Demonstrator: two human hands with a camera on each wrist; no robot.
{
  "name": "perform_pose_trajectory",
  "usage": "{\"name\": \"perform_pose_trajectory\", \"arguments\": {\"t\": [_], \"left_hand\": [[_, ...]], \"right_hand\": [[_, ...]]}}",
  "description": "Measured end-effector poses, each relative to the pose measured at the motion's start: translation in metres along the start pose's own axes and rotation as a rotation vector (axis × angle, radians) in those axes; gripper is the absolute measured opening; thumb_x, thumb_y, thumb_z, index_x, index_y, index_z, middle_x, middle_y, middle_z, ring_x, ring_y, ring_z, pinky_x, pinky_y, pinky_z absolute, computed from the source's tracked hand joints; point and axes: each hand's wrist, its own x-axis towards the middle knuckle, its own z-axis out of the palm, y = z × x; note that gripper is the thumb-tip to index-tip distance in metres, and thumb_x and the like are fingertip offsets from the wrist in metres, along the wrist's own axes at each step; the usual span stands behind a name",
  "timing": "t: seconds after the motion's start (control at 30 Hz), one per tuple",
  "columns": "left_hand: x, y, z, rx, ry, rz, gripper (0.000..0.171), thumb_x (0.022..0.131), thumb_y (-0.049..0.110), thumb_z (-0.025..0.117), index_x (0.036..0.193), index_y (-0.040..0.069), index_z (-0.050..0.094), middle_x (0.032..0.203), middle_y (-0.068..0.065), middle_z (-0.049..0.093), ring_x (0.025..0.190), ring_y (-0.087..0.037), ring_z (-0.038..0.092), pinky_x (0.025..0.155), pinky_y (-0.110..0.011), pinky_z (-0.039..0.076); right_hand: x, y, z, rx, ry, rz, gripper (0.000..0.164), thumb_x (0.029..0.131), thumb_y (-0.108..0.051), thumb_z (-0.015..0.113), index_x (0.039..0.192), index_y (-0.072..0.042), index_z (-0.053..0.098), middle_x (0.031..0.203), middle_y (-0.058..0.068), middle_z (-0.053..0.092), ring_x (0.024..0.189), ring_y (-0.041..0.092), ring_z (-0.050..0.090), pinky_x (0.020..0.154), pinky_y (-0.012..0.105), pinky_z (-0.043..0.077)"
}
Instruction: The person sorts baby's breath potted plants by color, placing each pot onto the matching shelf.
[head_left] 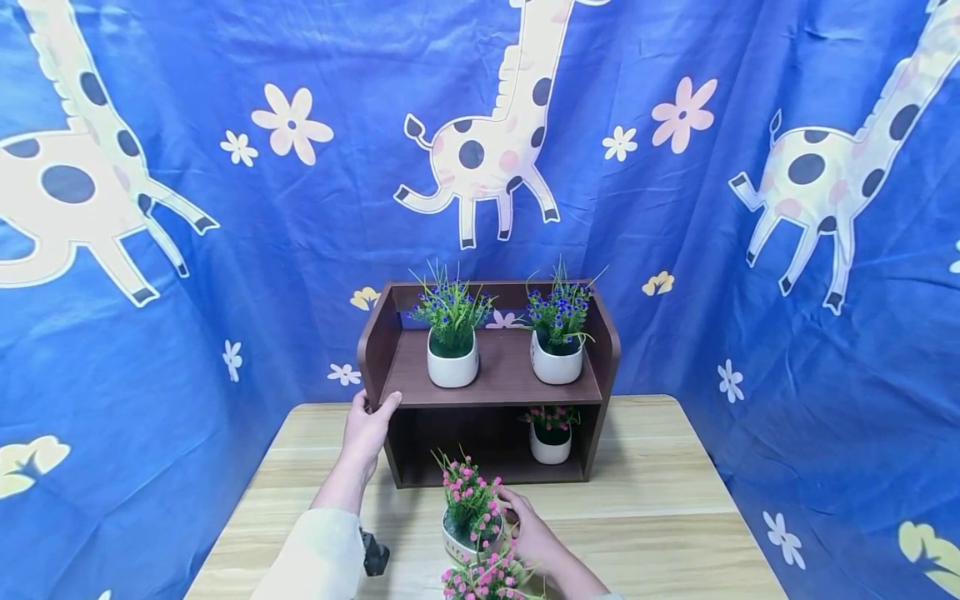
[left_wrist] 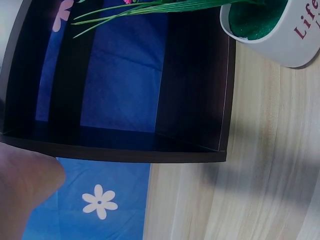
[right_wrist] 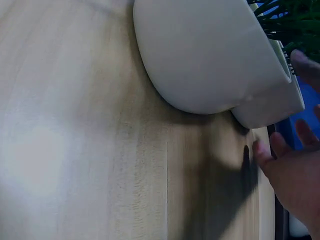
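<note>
My left hand (head_left: pixel 367 429) grips the left side panel of a dark brown two-tier shelf (head_left: pixel 504 367), its thumb on the upper board's front corner. In front of the shelf stands a white pot of pink flowers (head_left: pixel 471 500). My right hand (head_left: pixel 531 529) is at its right side; in the right wrist view the fingers (right_wrist: pixel 277 145) are spread beside the farther pot (right_wrist: pixel 270 106), not closed on it. A second pot of pink flowers (head_left: pixel 489 579), nearer me, is cut by the head view's bottom edge. Its white wall (right_wrist: pixel 200 55) fills the right wrist view's top.
On the upper board stand two white pots with blue flowers, one left (head_left: pixel 452 372) and one right (head_left: pixel 557 367). A pink-flowered pot (head_left: pixel 551 450) sits at the lower tier's right. The wooden table (head_left: pixel 660 500) is enclosed by a blue curtain (head_left: pixel 300 225). A small black device (head_left: pixel 375 556) is by my left sleeve.
</note>
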Motion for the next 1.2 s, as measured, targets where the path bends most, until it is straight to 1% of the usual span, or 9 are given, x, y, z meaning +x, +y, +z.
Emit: {"name": "perform_pose_trajectory", "arguments": {"t": [0.07, 0.13, 0.2, 0.27, 0.37, 0.47, 0.67, 0.87, 1.2], "left_hand": [[0.0, 0.0, 0.0, -0.002, 0.001, 0.001, 0.074, 0.107, 0.035, 0.067, 0.163, 0.003, 0.031, 0.166, -0.024, 0.041, 0.153, -0.034, 0.039, 0.135, -0.05, 0.027], [0.0, 0.0, 0.0, 0.001, 0.001, 0.002, 0.074, 0.108, 0.036, 0.067, 0.163, 0.003, 0.031, 0.167, -0.024, 0.041, 0.153, -0.034, 0.039, 0.135, -0.05, 0.027], [0.0, -0.001, 0.0, 0.004, -0.001, 0.005, 0.075, 0.108, 0.036, 0.067, 0.164, 0.003, 0.031, 0.167, -0.024, 0.041, 0.154, -0.035, 0.039, 0.136, -0.05, 0.027], [0.0, -0.001, 0.0, 0.007, -0.002, 0.006, 0.076, 0.107, 0.037, 0.067, 0.164, 0.003, 0.03, 0.167, -0.024, 0.041, 0.154, -0.035, 0.039, 0.136, -0.05, 0.027], [0.001, -0.002, 0.0, 0.005, -0.003, 0.007, 0.076, 0.107, 0.038, 0.068, 0.164, 0.003, 0.031, 0.167, -0.024, 0.041, 0.154, -0.034, 0.038, 0.136, -0.05, 0.027], [0.001, -0.002, 0.001, 0.0, -0.002, 0.007, 0.075, 0.107, 0.038, 0.068, 0.163, 0.003, 0.032, 0.166, -0.023, 0.042, 0.153, -0.034, 0.039, 0.135, -0.05, 0.027], [0.0, -0.001, 0.001, -0.001, 0.004, 0.007, 0.074, 0.107, 0.036, 0.068, 0.162, 0.003, 0.032, 0.165, -0.023, 0.043, 0.152, -0.034, 0.04, 0.135, -0.049, 0.028], [-0.001, 0.0, 0.001, 0.003, 0.004, 0.006, 0.073, 0.108, 0.035, 0.067, 0.163, 0.003, 0.032, 0.165, -0.024, 0.043, 0.152, -0.034, 0.04, 0.135, -0.049, 0.028], [0.0, -0.001, 0.0, 0.001, 0.0, 0.006, 0.074, 0.107, 0.036, 0.068, 0.163, 0.002, 0.032, 0.166, -0.024, 0.042, 0.153, -0.034, 0.039, 0.136, -0.051, 0.027]], "right_hand": [[0.001, -0.003, 0.001, -0.068, -0.002, -0.017, 0.095, 0.081, 0.012, 0.078, 0.166, -0.012, 0.041, 0.164, 0.022, 0.044, 0.11, 0.021, 0.063, 0.086, 0.027, 0.06], [0.002, -0.004, 0.002, -0.135, -0.003, -0.043, 0.094, 0.082, -0.004, 0.089, 0.164, -0.009, 0.043, 0.164, 0.022, 0.047, 0.129, 0.034, 0.063, 0.11, 0.046, 0.056], [0.003, -0.005, 0.003, -0.195, -0.004, -0.068, 0.092, 0.082, -0.008, 0.089, 0.162, -0.007, 0.045, 0.162, 0.022, 0.05, 0.139, 0.045, 0.058, 0.12, 0.065, 0.047], [0.005, -0.005, 0.003, -0.245, -0.007, -0.095, 0.087, 0.081, -0.009, 0.088, 0.159, -0.004, 0.048, 0.159, 0.021, 0.054, 0.143, 0.05, 0.054, 0.122, 0.072, 0.04], [0.006, -0.002, 0.004, -0.292, -0.016, -0.138, 0.081, 0.081, -0.01, 0.087, 0.154, -0.001, 0.053, 0.154, 0.019, 0.058, 0.143, 0.05, 0.054, 0.123, 0.07, 0.041], [0.007, 0.0, 0.003, -0.328, -0.032, -0.156, 0.079, 0.084, -0.017, 0.089, 0.154, -0.005, 0.055, 0.154, 0.016, 0.058, 0.145, 0.048, 0.053, 0.124, 0.066, 0.041], [0.008, -0.002, 0.001, -0.373, -0.066, -0.162, 0.087, 0.084, -0.032, 0.092, 0.159, -0.013, 0.052, 0.158, 0.014, 0.054, 0.148, 0.047, 0.051, 0.124, 0.068, 0.04], [0.01, -0.007, 0.002, -0.393, -0.059, -0.169, 0.084, 0.081, -0.026, 0.094, 0.153, -0.006, 0.056, 0.154, 0.018, 0.058, 0.144, 0.049, 0.054, 0.123, 0.068, 0.042], [0.012, -0.009, 0.006, -0.444, -0.005, -0.15, 0.088, 0.074, -0.022, 0.097, 0.151, -0.004, 0.059, 0.148, 0.024, 0.065, 0.136, 0.051, 0.061, 0.118, 0.069, 0.047]]}}
